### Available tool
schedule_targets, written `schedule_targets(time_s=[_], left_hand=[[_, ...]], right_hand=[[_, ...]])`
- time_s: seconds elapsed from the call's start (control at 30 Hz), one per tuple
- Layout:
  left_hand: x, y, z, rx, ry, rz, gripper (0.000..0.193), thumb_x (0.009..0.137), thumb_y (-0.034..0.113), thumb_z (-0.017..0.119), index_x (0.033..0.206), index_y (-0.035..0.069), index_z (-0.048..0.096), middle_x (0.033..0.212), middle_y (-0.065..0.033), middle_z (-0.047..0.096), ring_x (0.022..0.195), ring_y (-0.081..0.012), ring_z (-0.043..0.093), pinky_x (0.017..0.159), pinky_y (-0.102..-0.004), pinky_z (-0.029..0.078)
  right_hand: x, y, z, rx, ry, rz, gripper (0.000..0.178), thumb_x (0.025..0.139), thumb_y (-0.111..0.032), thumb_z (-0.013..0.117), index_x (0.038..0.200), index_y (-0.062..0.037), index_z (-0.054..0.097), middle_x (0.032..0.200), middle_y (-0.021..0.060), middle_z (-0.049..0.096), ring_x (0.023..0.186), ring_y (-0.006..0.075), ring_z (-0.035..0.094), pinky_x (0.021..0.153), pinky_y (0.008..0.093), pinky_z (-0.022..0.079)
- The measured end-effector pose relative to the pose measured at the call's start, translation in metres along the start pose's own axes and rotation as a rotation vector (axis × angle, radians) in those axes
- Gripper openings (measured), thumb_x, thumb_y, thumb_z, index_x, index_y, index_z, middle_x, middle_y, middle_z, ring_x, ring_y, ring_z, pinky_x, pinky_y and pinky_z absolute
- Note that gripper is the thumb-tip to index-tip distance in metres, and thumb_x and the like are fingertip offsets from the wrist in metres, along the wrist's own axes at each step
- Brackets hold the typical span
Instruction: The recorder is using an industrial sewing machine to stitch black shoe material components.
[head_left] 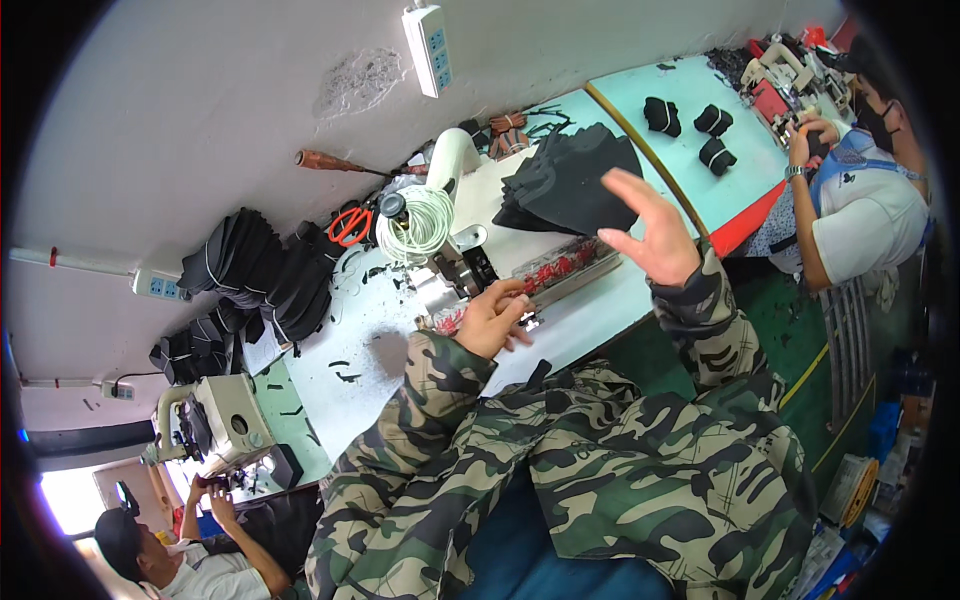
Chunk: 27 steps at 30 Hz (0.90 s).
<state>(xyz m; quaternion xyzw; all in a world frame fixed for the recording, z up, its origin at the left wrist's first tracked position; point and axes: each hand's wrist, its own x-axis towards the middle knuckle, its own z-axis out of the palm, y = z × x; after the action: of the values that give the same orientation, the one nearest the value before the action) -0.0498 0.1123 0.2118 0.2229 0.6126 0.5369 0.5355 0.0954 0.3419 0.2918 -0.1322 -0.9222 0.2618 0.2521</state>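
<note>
Left hand [493,318] rests loosely curled beside the sewing machine [445,215]; right hand [648,228] hovers spread, empty, just right of the stacked black fabric pieces [570,180]. They look soft, light, floppy; best pinched at an edge.

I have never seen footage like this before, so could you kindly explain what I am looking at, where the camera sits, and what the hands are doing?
There is one picture, from a wide fisheye camera worn on a person's head, so straight edges bend and the scene looks tilted. The camouflage sleeves belong to that person. Their left hand rests by a strip of red pieces at the sewing machine; whether it grips anything I cannot tell. Their right hand is raised with fingers spread, holding nothing, in front of a pile of black fabric pieces. On the white table lie red-handled scissors, a coil of white cord and bundles of black pieces. Two other people work at neighbouring machines, one at upper right, one at lower left.
</note>
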Motion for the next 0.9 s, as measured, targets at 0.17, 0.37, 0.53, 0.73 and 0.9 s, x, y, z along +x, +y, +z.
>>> schedule_targets(time_s=[0.17,0.37,0.53,0.73,0.9], left_hand=[[0.04,0.002,0.012,-0.09,0.476,0.238,0.069,0.084,0.038,0.062,0.13,-0.003,0.032,0.132,-0.0197,0.039,0.113,-0.0233,0.048,0.088,-0.0356,0.043],[0.114,0.034,0.001,0.061,0.525,0.565,0.076,0.063,0.019,0.08,0.121,-0.004,0.038,0.116,-0.0174,0.051,0.107,-0.0278,0.051,0.093,-0.0357,0.041],[0.089,0.061,0.0,0.435,0.57,0.706,0.075,0.062,0.017,0.078,0.122,-0.003,0.038,0.115,-0.0199,0.051,0.104,-0.0325,0.051,0.093,-0.0379,0.04],[0.044,0.08,0.057,1.373,0.468,0.757,0.079,0.06,0.033,0.078,0.123,-0.001,0.044,0.128,-0.017,0.044,0.112,-0.0298,0.044,0.087,-0.0395,0.039],[0.04,0.067,0.032,1.289,0.515,0.791,0.069,0.063,0.036,0.076,0.116,0.0,0.052,0.125,-0.0118,0.048,0.112,-0.0279,0.045,0.087,-0.0382,0.04]], right_hand=[[0.04,0.095,0.012,0.828,0.126,0.837,0.083,0.07,-0.038,0.076,0.131,0.0042,0.038,0.131,0.0229,0.043,0.115,0.0273,0.049,0.093,0.0373,0.04],[0.062,0.069,0.094,1.057,0.099,0.616,0.047,0.072,-0.017,0.073,0.11,0.0046,0.053,0.098,0.0137,0.062,0.088,0.022,0.061,0.077,0.0308,0.051],[0.028,0.037,0.092,1.18,0.5,0.601,0.055,0.067,-0.005,0.072,0.115,0.0044,0.047,0.102,0.0138,0.059,0.086,0.022,0.061,0.076,0.0304,0.052],[0.017,0.028,0.117,1.247,0.501,0.634,0.054,0.07,-0.006,0.071,0.117,0.0028,0.045,0.103,0.0119,0.058,0.09,0.02,0.059,0.079,0.0294,0.05],[0.007,0.028,0.124,1.598,0.307,0.593,0.058,0.083,-0.032,0.064,0.126,-0.0023,0.039,0.117,0.0115,0.051,0.102,0.0234,0.054,0.087,0.0344,0.047]])
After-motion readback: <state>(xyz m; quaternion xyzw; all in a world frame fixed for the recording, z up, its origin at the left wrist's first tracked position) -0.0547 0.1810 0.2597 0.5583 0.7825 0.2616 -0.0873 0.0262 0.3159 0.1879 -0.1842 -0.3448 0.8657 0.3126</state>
